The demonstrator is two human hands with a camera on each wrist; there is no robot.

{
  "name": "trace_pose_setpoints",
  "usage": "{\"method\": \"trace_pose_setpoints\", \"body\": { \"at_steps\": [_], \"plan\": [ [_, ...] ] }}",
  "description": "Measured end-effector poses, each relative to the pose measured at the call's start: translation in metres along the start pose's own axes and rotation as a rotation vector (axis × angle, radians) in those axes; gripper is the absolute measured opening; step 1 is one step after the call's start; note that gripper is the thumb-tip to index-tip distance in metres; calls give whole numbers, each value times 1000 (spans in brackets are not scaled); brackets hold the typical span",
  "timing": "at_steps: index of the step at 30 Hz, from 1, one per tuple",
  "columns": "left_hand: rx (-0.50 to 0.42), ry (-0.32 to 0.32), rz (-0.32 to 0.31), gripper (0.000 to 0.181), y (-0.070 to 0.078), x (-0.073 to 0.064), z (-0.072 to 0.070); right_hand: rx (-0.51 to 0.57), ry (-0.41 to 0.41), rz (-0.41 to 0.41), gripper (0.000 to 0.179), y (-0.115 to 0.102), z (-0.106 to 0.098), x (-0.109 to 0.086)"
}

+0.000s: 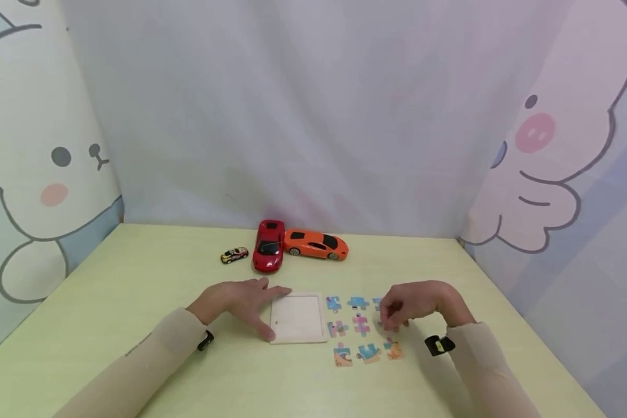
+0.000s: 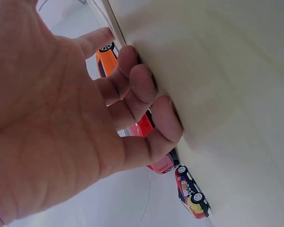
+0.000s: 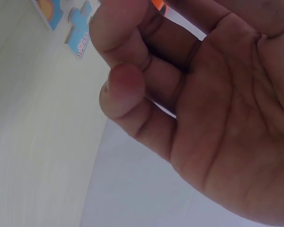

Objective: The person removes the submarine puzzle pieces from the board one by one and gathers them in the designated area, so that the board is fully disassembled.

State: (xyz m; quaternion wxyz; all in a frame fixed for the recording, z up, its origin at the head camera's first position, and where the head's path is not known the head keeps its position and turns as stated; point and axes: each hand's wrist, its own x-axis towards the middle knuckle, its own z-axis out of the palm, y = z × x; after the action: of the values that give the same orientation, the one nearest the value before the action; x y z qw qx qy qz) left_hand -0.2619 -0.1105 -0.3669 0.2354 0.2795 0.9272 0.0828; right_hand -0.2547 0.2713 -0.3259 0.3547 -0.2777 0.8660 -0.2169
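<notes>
My left hand [image 1: 245, 299] lies at the left side of a square, pale wooden puzzle tray [image 1: 298, 319]. Its thumb touches the near left corner and its index finger reaches the far edge; the other fingers [image 2: 142, 85] bend loosely above the table. Several jigsaw pieces [image 1: 361, 325] lie in rows right of the tray, blue, pink and orange. Over the right-hand column, my right hand [image 1: 410, 305] points its curled fingers down and pinches a puzzle piece [image 1: 393, 327], mostly hidden beneath the fingertips. The right wrist view shows the curled fingers [image 3: 128, 90] beside other pieces [image 3: 79, 30].
Toy cars stand behind the tray: a red one [image 1: 269, 247], an orange one [image 1: 316, 244] and a small patterned one [image 1: 234, 255]. A pale curtain [image 1: 292, 116] rises behind the yellow table [image 1: 188, 383], with cartoon-printed panels [image 1: 559, 145] at both sides.
</notes>
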Motion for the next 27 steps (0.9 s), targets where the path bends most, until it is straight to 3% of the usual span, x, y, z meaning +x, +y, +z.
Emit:
{"method": "trace_pose_setpoints", "body": {
  "at_steps": [3,9,19,27],
  "plan": [
    [7,-1,-7,97,-1,-2,0,-19,27,-28,10,-4,0,1],
    [-1,5,11,96,-1,-2,-1,-94,157,-34,9,-11,-7,-3],
    [27,-5,38,95,0,1,-3,-123,267,-70,14,-14,-9,-4],
    [41,-6,43,95,-1,0,0,-108,278,-59,17,-9,-6,-3]
  ]
}}
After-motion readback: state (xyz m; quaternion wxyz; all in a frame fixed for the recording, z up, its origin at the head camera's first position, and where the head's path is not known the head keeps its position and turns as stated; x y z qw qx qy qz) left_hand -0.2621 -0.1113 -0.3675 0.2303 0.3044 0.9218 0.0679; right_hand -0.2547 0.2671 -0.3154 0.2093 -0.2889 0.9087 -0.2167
